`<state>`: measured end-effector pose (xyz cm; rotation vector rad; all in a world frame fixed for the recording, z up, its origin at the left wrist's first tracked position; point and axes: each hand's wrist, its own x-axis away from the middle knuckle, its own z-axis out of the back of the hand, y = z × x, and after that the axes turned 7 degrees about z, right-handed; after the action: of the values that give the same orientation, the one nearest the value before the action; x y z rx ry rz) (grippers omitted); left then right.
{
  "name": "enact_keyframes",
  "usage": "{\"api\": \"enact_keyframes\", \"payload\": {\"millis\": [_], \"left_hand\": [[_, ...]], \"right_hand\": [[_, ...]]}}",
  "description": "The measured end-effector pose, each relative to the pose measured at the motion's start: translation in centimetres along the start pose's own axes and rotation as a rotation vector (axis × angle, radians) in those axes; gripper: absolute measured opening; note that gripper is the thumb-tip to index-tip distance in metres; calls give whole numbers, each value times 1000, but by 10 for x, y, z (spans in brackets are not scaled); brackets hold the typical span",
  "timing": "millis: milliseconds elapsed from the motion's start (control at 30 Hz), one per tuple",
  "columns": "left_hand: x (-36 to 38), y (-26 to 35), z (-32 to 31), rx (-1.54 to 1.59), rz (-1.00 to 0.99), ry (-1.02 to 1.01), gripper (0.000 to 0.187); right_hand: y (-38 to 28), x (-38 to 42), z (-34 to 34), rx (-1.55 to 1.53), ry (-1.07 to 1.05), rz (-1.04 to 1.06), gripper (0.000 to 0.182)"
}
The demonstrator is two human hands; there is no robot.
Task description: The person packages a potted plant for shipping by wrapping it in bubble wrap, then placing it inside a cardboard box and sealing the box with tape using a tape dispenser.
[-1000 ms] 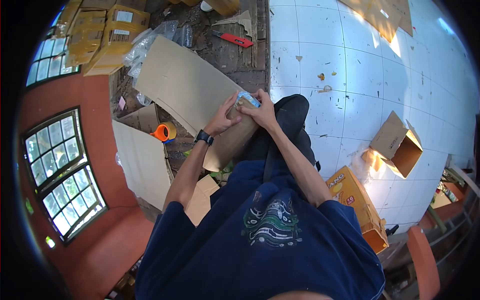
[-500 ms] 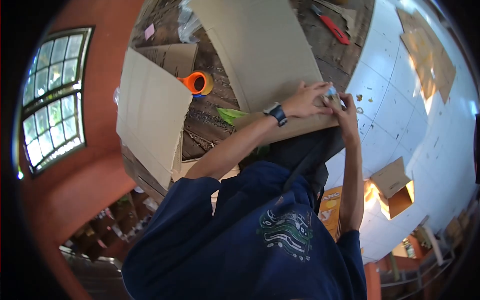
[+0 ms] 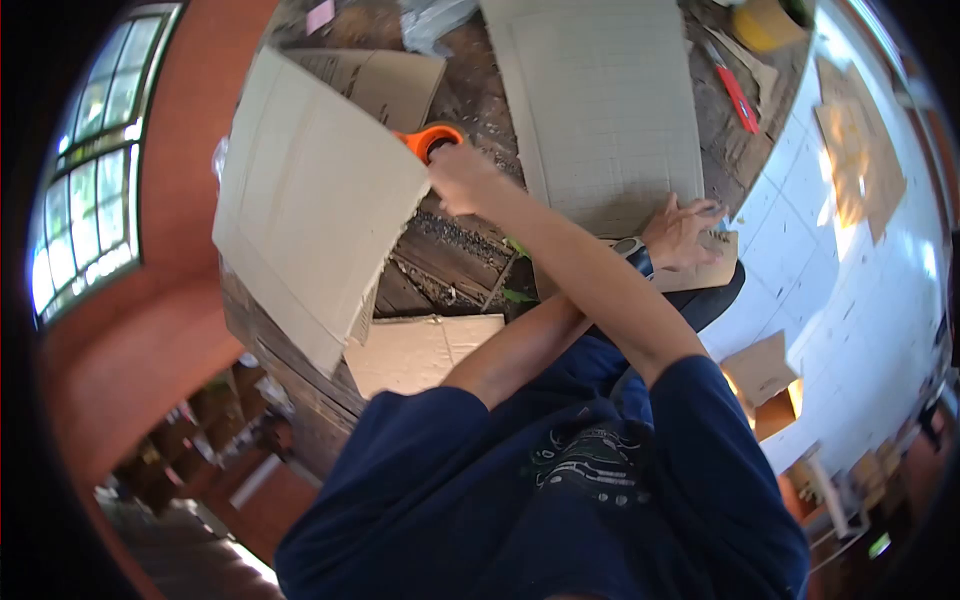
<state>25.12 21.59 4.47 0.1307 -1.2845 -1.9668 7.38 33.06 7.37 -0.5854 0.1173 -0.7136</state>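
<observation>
A long cardboard sheet (image 3: 610, 110) lies on the worn wooden table, with a narrow flap (image 3: 705, 275) folded at its near end. My left hand (image 3: 682, 235), below a wristwatch, presses on that flap with its fingers spread. Beside its fingertips is a small shiny bit, perhaps clear tape. My right arm crosses over the left one. At its end my right hand (image 3: 462, 180), slightly blurred, is closed around the orange tape dispenser (image 3: 432, 134), hiding most of the roll.
Another large cardboard piece (image 3: 310, 190) lies at the left, with a smaller piece (image 3: 385, 85) behind it. A red cutter (image 3: 738, 98) and a yellow roll (image 3: 770, 25) are at the far right of the table. An open box (image 3: 765, 385) stands on the tiled floor.
My right hand has left the cardboard's near corner and crossed leftward to the tape dispenser. My left hand stays at the flap, its fingers more spread. The view has shifted.
</observation>
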Motion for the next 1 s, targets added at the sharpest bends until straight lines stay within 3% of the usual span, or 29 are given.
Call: {"api": "enact_keyframes", "payload": {"millis": [33,67,133,200,300,400,467,533,600,633,667,767,833,900,933,1000], "left_hand": [[3,4,5,-3,5,-10,82],[1,8,6,-4,-8,-34,82],[-6,-2,-5,-42,-109,11,80],[-4,3,3,8,-36,-20,79],[-4,3,6,56,-54,-17,78],[-1,7,11,83,-56,-19,78],[2,11,11,82,-11,-23,81],[-1,10,9,59,-14,1,82],[-1,6,6,95,-16,105,76],[0,5,6,133,-17,171,74],[2,6,6,163,-14,233,71],[5,30,17,55,36,105,68],[8,31,14,29,12,78,61],[6,29,10,13,-16,67,57],[5,28,8,13,-29,68,56],[2,26,5,-18,-43,56,59]], "right_hand": [[-5,-9,-9,-3,16,-28,36],[-8,-17,-9,-115,-49,-186,35],[8,-24,-39,44,58,-60,23],[9,-22,-43,68,127,-81,8],[6,7,-8,236,144,-27,11],[6,63,45,326,35,-77,11],[15,123,79,227,22,-194,14],[19,193,92,-60,369,-448,27],[6,262,82,0,847,-704,41],[1,302,88,-155,1063,-606,41],[-1,335,67,-264,1198,-691,40],[-6,400,19,-494,1624,-853,25],[-3,415,-10,-501,1762,-1046,38],[-1,413,-26,-475,1673,-1232,49],[5,407,-35,-455,1656,-1267,60],[9,394,-48,-428,1623,-1312,65]]}}
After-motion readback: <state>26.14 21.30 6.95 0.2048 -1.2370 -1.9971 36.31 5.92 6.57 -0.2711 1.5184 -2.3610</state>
